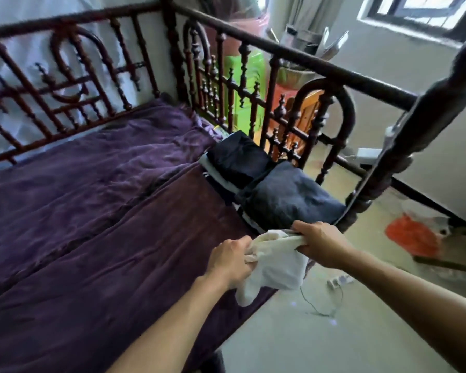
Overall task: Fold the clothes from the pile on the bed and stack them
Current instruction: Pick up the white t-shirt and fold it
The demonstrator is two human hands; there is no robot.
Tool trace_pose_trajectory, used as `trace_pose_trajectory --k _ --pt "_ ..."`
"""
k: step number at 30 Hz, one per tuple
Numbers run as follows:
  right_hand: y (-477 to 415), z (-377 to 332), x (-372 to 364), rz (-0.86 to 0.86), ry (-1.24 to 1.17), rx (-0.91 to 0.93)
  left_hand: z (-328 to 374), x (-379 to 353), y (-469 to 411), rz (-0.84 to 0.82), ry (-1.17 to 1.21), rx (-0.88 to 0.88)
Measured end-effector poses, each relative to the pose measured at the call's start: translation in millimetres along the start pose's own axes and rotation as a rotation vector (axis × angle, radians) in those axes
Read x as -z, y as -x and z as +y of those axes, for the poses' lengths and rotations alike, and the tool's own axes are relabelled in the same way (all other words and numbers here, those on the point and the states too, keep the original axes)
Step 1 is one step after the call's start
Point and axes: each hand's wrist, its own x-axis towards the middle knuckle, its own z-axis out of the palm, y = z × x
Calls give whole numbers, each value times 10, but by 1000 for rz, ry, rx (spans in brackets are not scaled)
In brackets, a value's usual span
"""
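No text or label can be read anywhere.

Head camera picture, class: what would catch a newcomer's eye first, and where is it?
Near the bottom centre, the left hand and right hand grip a white cloth over the bed's edge. Just beyond them, folded dark clothes sit stacked by the carved wooden railing. A purple blanket covers the bed to the left.

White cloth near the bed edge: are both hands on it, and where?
Yes. The left hand and right hand each grip the white cloth at opposite ends of its bunched top edge.
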Motion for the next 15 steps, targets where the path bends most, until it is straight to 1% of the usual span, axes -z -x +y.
trace_pose_trajectory --k 4,8,11,15 --pt "-99 490 399 11 18 -62 438 0 -499 -29 96 -26" --pt "-474 927 758 -137 126 -125 664 -85 -1050 -100 308 -18" --pt "-936 1232 923 -209 187 -147 720 -138 -1546 -158 464 36" --pt "-1746 1561 909 -328 232 -197 633 -315 -2164 -215 676 185"
